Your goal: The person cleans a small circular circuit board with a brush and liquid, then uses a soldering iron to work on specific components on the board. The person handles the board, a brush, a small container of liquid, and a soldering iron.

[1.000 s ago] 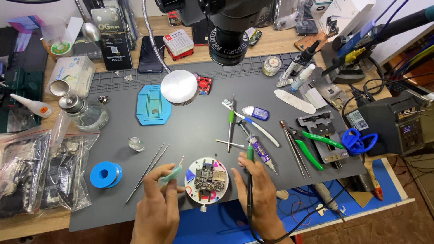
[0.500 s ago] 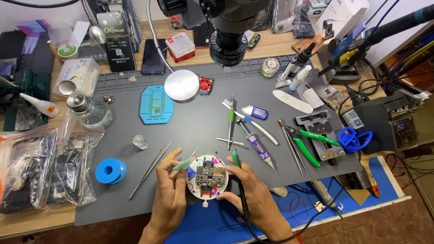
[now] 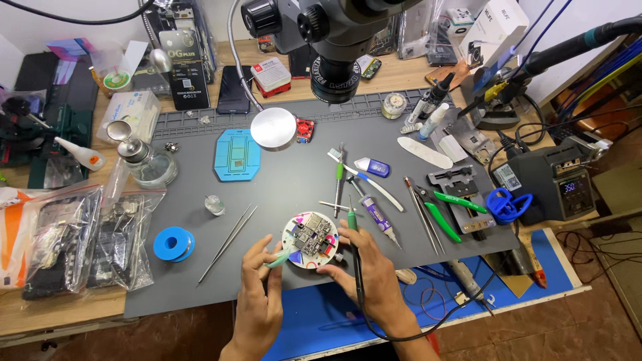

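- Head view: the left hand point(image 3: 261, 284) reached up from the bottom edge, fingers curled shut around a pale green tool point(image 3: 281, 257) whose tip pointed at the left rim of a round holder point(image 3: 309, 240).
- The right hand point(image 3: 366, 267) came in from the lower right, its fingers wrapped round a green-handled soldering iron point(image 3: 352, 224); the thumb and forefinger lay against the right side of the holder, and the iron's black cable point(image 3: 374, 324) ran back over the wrist.
- The holder was a white disc with pink and blue patches, carrying a small dark circuit board point(image 3: 314, 237) at its middle; it lay flat near the front edge of the grey mat point(image 3: 281, 187), between the two hands.
- The mat covered the wooden counter point(image 3: 60, 307), and a microscope point(image 3: 334, 40) hung above its far side.
- A pair of tweezers point(image 3: 229, 242) lay slanted just left of the holder, with a blue solder spool point(image 3: 173, 243) further left.
- A toothbrush point(image 3: 364, 179), a syringe point(image 3: 374, 214) and green-handled cutters point(image 3: 445, 217) lay to the right, and a soldering station point(image 3: 555, 184) sat at the counter's right end.
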